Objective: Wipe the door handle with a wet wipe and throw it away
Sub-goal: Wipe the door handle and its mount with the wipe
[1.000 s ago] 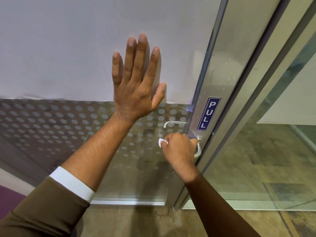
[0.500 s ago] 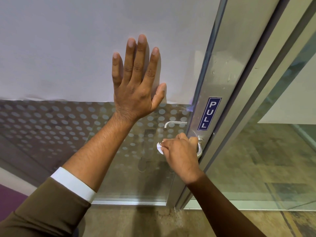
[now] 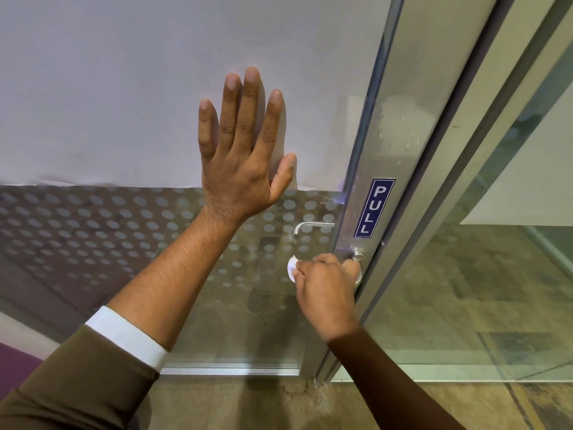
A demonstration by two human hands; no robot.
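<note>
**Wipe on the Handle, Palm on the Glass**

The person stood close to the glass door (image 3: pixel 186 119), arms out in front. The left hand (image 3: pixel 245 156) lay flat and spread against the white film that covered the upper part of the pane, fingers pointing up, thumb out to the side, holding nothing. Its olive sleeve (image 3: pixel 71 383) was pushed back with a white cuff showing.

The right hand (image 3: pixel 325 290) was curled shut around the door handle (image 3: pixel 358 265) on the metal stile — most of the lever was hidden under the fist, with only the base near the frame and a bit of curved metal below the knuckles showing. A white wet wipe (image 3: pixel 292 270) was pinched in that grip, a small rounded wad poking out past the fingers on the left side, against the handle's free end.

Just above the fist, a blue PULL sticker (image 3: pixel 374 207) ran vertically up the stile. Through the dotted lower glass a second handle (image 3: pixel 313 226) showed — the one on the far side of the door.
</note>
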